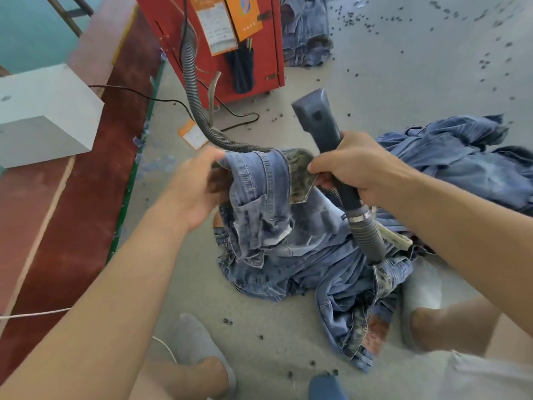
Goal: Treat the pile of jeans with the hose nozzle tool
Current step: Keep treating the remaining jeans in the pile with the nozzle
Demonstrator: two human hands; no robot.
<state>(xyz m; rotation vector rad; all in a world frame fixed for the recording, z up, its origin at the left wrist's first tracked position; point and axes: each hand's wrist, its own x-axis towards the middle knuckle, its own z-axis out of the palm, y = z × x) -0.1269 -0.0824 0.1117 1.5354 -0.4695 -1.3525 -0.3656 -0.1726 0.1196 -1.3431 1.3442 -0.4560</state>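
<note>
The right hand [357, 166] is wrapped around the grey handle of the hose nozzle [320, 116], whose wide mouth points up and away from the cloth, so it seems parked rather than working. The fingertips of that same hand also pinch the turned-out lining of a pair of jeans [265, 192]. Just to its left, the left hand [199, 186] grips the folded denim edge, its fingers curled into the cloth; between them the two hands hold the garment up and spread, likely to open a pocket or waistband for the nozzle. Below both hands the pile of jeans [331, 272] lies on the floor, with the ribbed hose [367, 235] trailing down across it.
</note>
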